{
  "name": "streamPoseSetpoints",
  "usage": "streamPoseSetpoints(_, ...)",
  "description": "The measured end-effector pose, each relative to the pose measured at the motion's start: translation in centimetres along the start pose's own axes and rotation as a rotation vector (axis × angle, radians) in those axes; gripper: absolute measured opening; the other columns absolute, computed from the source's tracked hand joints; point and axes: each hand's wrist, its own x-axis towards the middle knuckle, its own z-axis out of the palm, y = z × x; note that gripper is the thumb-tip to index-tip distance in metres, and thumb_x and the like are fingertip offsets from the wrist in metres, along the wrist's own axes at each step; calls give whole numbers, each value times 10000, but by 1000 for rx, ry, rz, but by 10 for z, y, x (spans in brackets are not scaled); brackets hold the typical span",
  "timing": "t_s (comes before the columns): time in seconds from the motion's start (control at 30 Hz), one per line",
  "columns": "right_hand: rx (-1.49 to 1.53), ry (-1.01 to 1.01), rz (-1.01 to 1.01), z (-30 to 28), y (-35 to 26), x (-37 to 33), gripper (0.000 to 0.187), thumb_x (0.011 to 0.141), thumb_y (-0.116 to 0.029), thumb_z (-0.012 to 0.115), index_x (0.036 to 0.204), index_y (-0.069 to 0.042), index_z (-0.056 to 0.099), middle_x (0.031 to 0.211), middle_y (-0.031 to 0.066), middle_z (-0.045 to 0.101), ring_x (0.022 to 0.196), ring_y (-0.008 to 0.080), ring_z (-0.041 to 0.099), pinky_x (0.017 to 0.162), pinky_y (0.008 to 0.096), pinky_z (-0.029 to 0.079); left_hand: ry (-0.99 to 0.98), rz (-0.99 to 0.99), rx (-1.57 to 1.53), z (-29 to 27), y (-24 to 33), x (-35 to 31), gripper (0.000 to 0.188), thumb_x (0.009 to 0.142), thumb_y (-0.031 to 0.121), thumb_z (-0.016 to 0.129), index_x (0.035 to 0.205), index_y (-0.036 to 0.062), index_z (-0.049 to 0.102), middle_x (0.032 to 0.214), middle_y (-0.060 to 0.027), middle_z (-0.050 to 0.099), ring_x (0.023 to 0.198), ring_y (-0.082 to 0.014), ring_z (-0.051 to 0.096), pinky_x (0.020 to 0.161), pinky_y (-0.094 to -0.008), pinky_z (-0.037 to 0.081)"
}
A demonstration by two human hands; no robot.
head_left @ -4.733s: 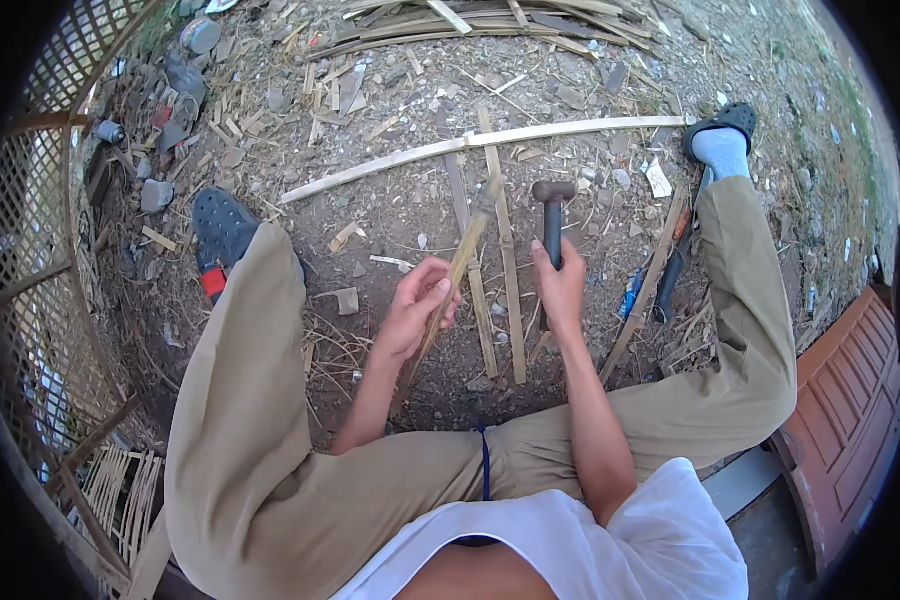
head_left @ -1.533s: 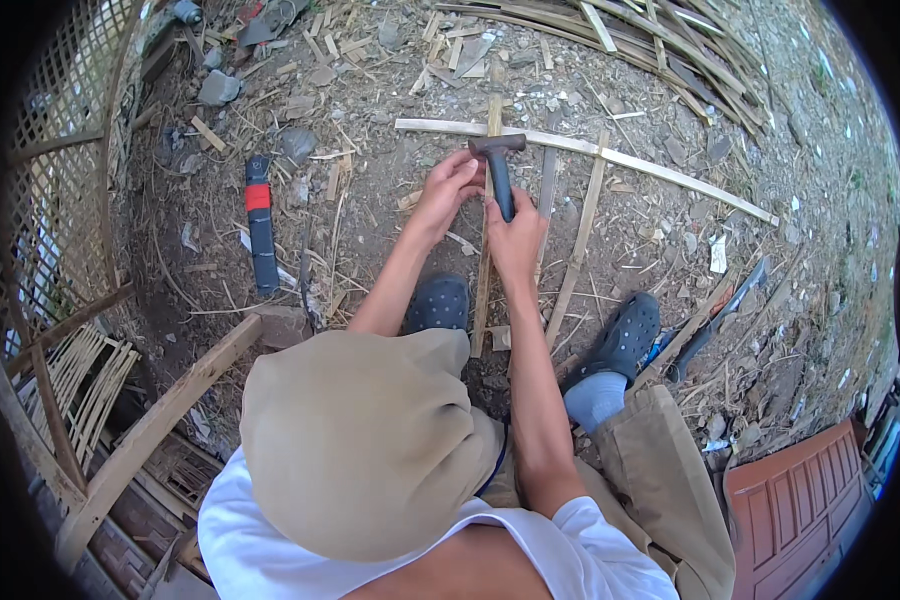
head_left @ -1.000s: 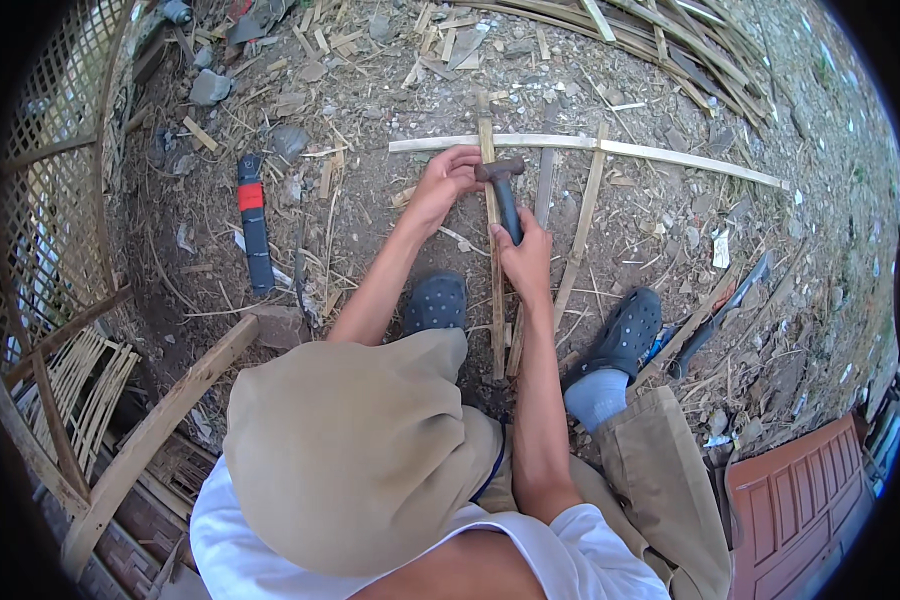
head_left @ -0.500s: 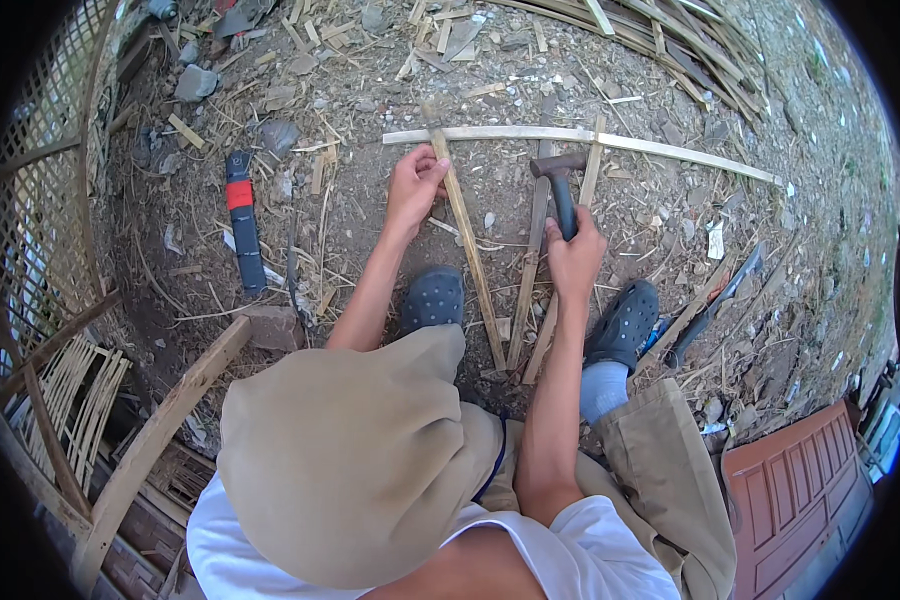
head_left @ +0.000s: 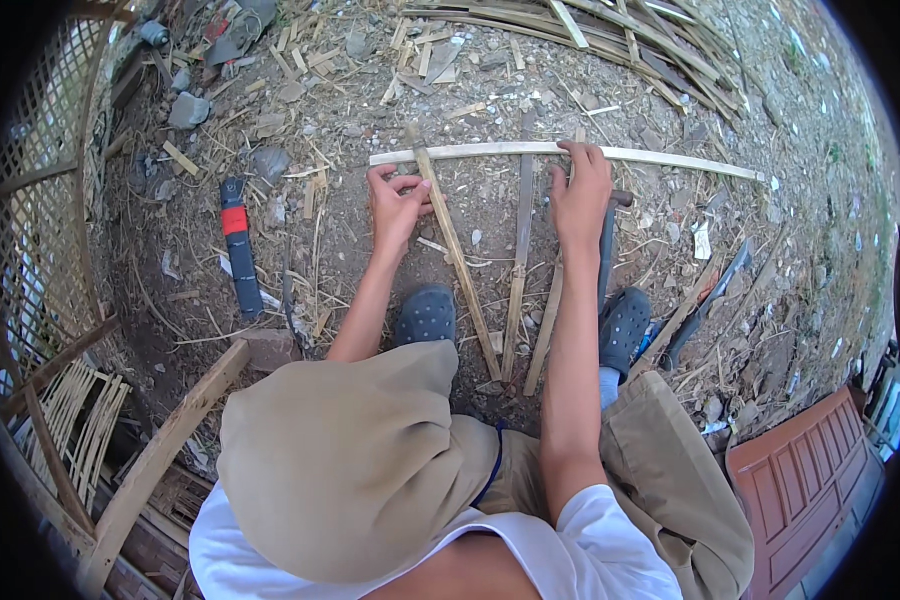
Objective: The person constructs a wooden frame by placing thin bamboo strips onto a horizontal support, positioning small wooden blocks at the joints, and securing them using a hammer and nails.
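A long pale wooden strip (head_left: 670, 158) lies crosswise over three upright slats that draw together near my feet. My left hand (head_left: 395, 212) pinches the left slat (head_left: 456, 250) just below the crossing, thumb on top. Between my hands lies the middle slat (head_left: 520, 250), untouched. My right hand (head_left: 582, 195) is at the right end of the frame, its fingers bent over the crossing of the pale strip and the right slat (head_left: 544, 335). Beside that hand a hammer (head_left: 607, 240) rests on the ground, its handle partly behind my right forearm.
To the left lies a dark sheath-like bar with a red band (head_left: 234, 220). A dark-handled blade (head_left: 710, 300) is on the right, past my shoe (head_left: 625, 325). A pile of long strips (head_left: 610, 45) lies at the back. A timber beam (head_left: 170, 425) slants at lower left.
My right hand has let go of the hammer, now lying to its right, and moved up to the right-hand crossing. My left hand stays at the left slat. The view has shifted slightly.
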Motion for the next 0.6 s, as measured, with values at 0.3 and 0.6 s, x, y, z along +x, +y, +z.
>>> streamPoseSetpoints(0.3, -41, -163, -282, 37, 22, 33, 252, 927, -29, 767, 1164, -113, 784, 1171, 77, 716, 1154, 310, 639, 1005, 514, 443, 31, 3, -88, 14, 0, 10, 551, 1017, -75, 708, 1387, 32, 313, 1221, -216, 668, 947, -344, 805, 779, -403, 709)
streamPoseSetpoints(0.6, -26, -120, -367, 67, 4, 27, 231, 907, 11, 681, 1083, -93, 788, 1125, 67, 668, 1118, 308, 603, 974, 495, 417, -14, -2, -61, 31, 8, 9, 416, 1033, -23, 729, 1335, 13, 446, 1165, -177, 721, 964, -327, 812, 815, -402, 703)
